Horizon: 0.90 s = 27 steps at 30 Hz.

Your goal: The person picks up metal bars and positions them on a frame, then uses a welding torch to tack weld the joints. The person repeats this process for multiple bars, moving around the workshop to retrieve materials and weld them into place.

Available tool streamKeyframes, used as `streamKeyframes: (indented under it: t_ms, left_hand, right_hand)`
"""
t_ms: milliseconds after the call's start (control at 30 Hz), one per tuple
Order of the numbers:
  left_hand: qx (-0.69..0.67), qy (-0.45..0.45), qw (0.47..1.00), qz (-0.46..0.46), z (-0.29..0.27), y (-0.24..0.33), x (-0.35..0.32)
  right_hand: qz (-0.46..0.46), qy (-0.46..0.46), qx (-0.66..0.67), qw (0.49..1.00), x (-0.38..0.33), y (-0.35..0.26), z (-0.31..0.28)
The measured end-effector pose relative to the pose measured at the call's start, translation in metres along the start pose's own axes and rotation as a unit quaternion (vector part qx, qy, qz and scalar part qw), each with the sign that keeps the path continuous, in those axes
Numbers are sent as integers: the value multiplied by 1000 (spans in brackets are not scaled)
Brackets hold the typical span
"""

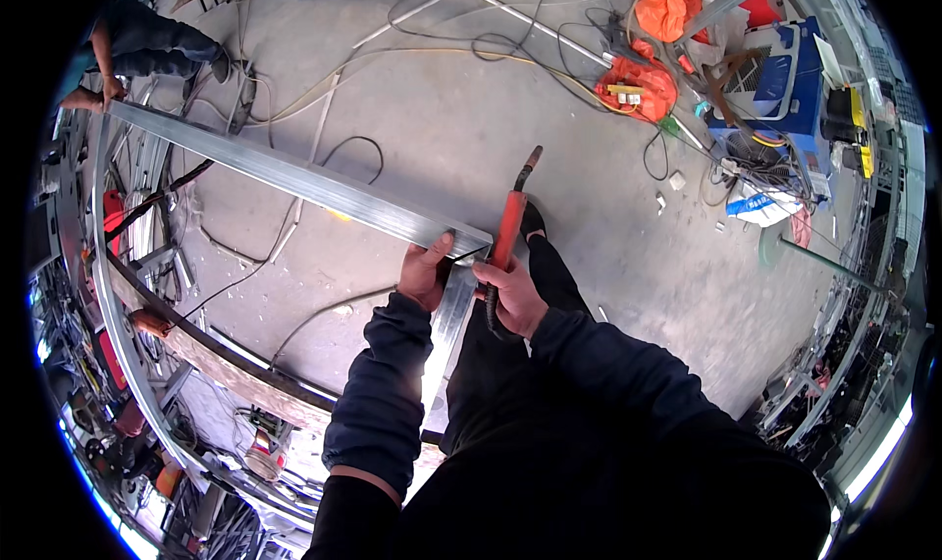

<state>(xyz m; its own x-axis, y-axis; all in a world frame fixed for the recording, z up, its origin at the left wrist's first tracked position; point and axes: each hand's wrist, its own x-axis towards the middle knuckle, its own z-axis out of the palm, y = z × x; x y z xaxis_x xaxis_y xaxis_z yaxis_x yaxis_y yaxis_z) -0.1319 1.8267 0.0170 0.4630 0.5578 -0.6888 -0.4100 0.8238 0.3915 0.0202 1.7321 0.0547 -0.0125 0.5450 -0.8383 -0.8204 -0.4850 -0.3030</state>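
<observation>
My left hand [422,277] is closed around the corner of a shiny metal frame [294,179], its thumb lying on the top face. In my right hand [516,299] is a welding torch [507,228] with a red-orange handle; its bent nozzle points up and away from me. The fingers of this hand are right beside the frame's corner, and whether they also touch the metal I cannot tell. One bar runs from the corner to the far left, another comes back toward my body. At the far left corner, a co-worker's hands [98,97] rest on the frame.
Cables and hoses [432,52] trail over the concrete floor [628,256]. On the right stand a blue machine [785,79] and orange plastic bags [640,84]. A curved workbench edge [226,364] and metal stock lie at left. Thin metal bars [530,20] lie farther off.
</observation>
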Motion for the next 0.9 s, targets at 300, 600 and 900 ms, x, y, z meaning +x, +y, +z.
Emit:
streamKeyframes:
  t_ms: [300, 600, 900]
  left_hand:
    - [-10, -27, 999, -15, -3, -3, 2]
    - [37, -36, 998, -34, 15, 6, -4]
    - [23, -21, 1000, -6, 2, -4, 3]
  right_hand:
    - [-25, 21, 25, 999, -1, 3, 1]
    - [-52, 20, 67, 996, 6, 8, -5]
    - [-61, 31, 59, 996, 1, 7, 2]
